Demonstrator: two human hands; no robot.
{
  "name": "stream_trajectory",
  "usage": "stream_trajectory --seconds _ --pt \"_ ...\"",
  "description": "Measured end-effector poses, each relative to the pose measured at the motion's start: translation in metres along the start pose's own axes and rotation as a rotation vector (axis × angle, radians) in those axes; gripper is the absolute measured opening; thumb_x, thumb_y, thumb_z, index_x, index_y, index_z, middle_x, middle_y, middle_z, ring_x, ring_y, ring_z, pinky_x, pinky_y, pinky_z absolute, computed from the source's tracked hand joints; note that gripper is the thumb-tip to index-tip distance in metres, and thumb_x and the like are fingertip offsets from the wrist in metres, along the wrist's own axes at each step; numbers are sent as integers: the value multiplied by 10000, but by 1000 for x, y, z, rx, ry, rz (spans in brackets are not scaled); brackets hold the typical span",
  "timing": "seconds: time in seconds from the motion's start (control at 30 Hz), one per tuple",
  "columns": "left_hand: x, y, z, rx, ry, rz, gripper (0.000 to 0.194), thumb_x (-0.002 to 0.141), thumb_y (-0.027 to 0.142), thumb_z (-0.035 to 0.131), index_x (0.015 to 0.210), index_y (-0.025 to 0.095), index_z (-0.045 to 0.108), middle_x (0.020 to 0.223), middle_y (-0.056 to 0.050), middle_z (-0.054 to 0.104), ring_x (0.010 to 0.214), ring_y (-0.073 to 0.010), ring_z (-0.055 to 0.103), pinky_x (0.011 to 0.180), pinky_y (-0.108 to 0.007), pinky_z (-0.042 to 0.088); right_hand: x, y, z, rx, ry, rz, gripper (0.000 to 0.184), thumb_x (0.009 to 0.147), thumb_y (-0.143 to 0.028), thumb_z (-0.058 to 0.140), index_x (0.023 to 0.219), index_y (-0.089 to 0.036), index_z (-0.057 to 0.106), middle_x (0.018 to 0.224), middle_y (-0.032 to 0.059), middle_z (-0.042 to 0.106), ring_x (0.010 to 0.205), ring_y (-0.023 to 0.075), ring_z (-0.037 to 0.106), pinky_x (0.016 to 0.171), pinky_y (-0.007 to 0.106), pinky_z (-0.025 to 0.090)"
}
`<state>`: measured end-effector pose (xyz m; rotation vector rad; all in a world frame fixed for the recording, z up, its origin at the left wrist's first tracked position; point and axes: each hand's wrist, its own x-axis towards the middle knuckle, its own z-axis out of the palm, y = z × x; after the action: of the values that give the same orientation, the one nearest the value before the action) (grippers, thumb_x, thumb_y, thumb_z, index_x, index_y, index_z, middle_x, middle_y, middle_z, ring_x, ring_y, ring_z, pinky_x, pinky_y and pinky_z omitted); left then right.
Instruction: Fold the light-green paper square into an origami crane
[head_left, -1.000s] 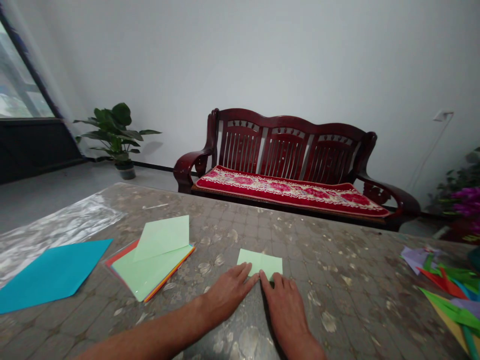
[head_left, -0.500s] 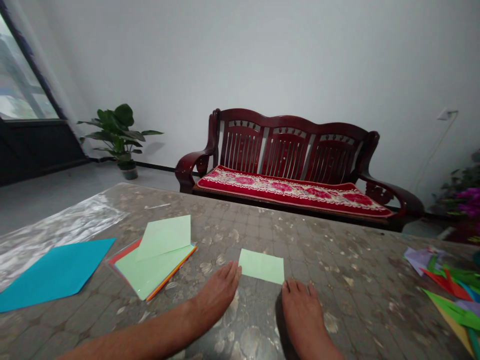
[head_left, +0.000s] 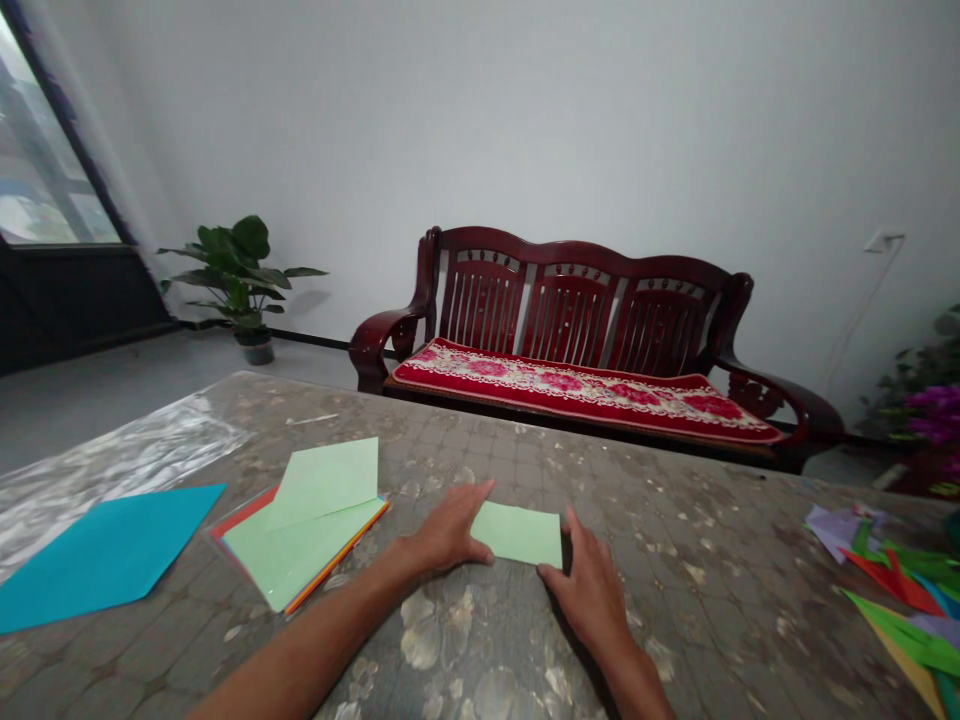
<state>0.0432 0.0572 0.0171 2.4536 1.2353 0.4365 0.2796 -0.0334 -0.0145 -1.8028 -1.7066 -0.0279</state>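
A small folded sheet of light green paper (head_left: 517, 532) lies on the patterned table in front of me. My left hand (head_left: 454, 527) is at its left end, thumb at the near corner and index finger by the far one, gripping that edge. At the right end, my right hand (head_left: 589, 575) holds the paper with its thumb at the near corner and its index finger along the side. A narrow dark shadow shows beside the right edge.
Left of my hands lies a stack of coloured paper (head_left: 277, 560) with a loose green sheet (head_left: 330, 480) on top. Farther left are a blue sheet (head_left: 112, 555) and clear plastic (head_left: 150, 440). Colourful folded paper pieces (head_left: 900, 580) sit at the right. A wooden bench (head_left: 570, 300) stands beyond the table (head_left: 675, 620).
My hands pressed on the near edge of the paper, then slid apart to its two ends. Now the thumbs are spread from the fingers at those ends. A crease seen earlier no longer shows.
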Motion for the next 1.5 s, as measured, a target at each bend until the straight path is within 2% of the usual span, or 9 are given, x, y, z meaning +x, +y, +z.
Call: stream_trajectory --seconds 0.2,0.3,0.4,0.57,0.77,0.93,1.1,1.3,1.5 --pt "0 1 -4 38 59 143 827 751 309 761 1465 215 357 1332 -111 580 1186 -287 533 1036 -438 384 -5 -10 -2 99 68 -14 769 777 -162 537 1507 -237 308 1082 77 650 973 249 625 839 356 492" --pt "-6 2 -6 91 159 251 465 856 264 655 1307 234 547 1115 -67 664 1025 -244 572 939 -384 421 -9 -16 -10 113 25 -189 668 797 -101 503 1443 -244 413 991 52 664 929 218 615 844 344 482" --pt "-11 -1 -4 88 244 323 145 914 186 549 956 215 685 876 -40 663 884 -195 569 852 -317 426 -12 -20 -17 109 -26 -413 632 776 -35 487 1374 -238 498 963 38 679 951 200 599 858 338 463" --pt "-12 -12 3 -155 287 330 212 880 76 475 792 190 631 858 -23 662 874 -157 589 821 -276 460 -8 -19 -24 -18 1 -496 584 780 -12 458 1295 -255 586 1213 34 657 1230 222 488 1031 410 363" --pt "-7 -17 4 -396 190 347 145 827 75 555 731 180 580 1063 -51 686 1018 -155 630 901 -297 494 2 -14 -21 -91 25 -485 474 786 -49 508 1159 -284 682 1260 12 655 1279 235 445 1048 420 348" --pt "-7 -22 6 -200 228 326 177 819 57 545 835 202 647 1228 -61 632 1250 -197 519 1054 -383 417 6 -12 -16 -146 12 -544 382 806 -42 562 1051 -290 717 1197 1 692 1231 213 485 1035 386 352" --pt "-18 -18 -4 99 229 439 260 817 96 589 1002 253 682 1405 -58 525 1405 -265 335 1159 -512 254 10 -8 -15 -191 0 -572 296 821 -63 636 1002 -283 718 1171 -14 708 1177 217 531 1007 372 370" --pt "-25 -7 -2 224 223 434 141 929 212 566 958 228 703 1223 -69 644 1131 -226 564 978 -377 461 18 -7 -22 -247 -49 -555 329 830 -39 606 1064 -250 702 1195 24 697 1182 222 539 1005 381 379" --pt "-26 -4 4 214 143 372 160 937 158 534 984 204 679 1065 -43 695 961 -195 607 851 -304 491 7 -7 -25 -198 -6 -627 467 824 -8 494 1165 -273 672 1254 11 666 1237 214 495 1060 400 339"
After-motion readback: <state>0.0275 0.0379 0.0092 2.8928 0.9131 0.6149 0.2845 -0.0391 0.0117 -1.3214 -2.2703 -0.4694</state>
